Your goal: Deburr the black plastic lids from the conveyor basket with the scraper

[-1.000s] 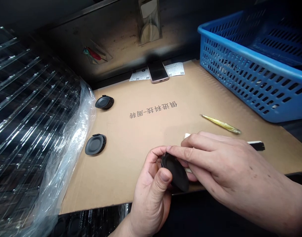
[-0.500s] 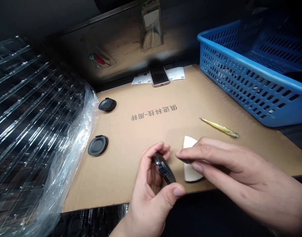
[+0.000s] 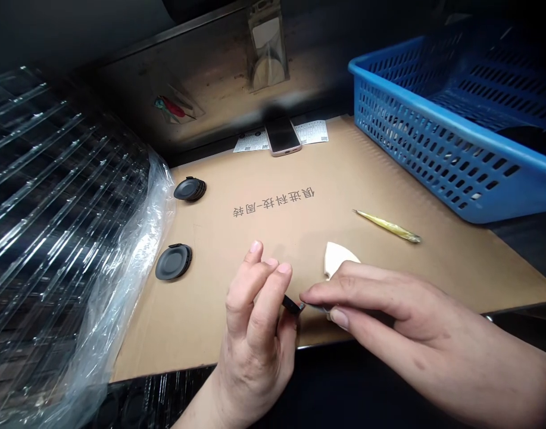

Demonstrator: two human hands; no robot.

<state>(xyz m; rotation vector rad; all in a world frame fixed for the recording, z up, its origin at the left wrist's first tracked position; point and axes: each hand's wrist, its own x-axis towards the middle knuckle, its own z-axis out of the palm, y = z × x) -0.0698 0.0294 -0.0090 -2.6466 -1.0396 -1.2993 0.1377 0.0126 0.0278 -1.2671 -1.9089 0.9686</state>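
Observation:
My left hand grips a small round black cap, now mostly hidden behind its fingers, above the near edge of the cardboard sheet. My right hand pinches a thin dark tool whose tip touches the cap's rim. A white wedge-shaped sponge lies under the right fingers. Two small stacks of the same black caps sit on the cardboard's left side.
A stack of clear plastic trays in a bag fills the left. A blue perforated basket stands at the right rear. A phone and printed slips lie at the back edge. Yellow tweezers rest on the cardboard.
My left hand has turned over, so the cap went from facing me to edge-on behind the fingers. My right hand drew back, uncovered the sponge, then brought the tool tip to the cap.

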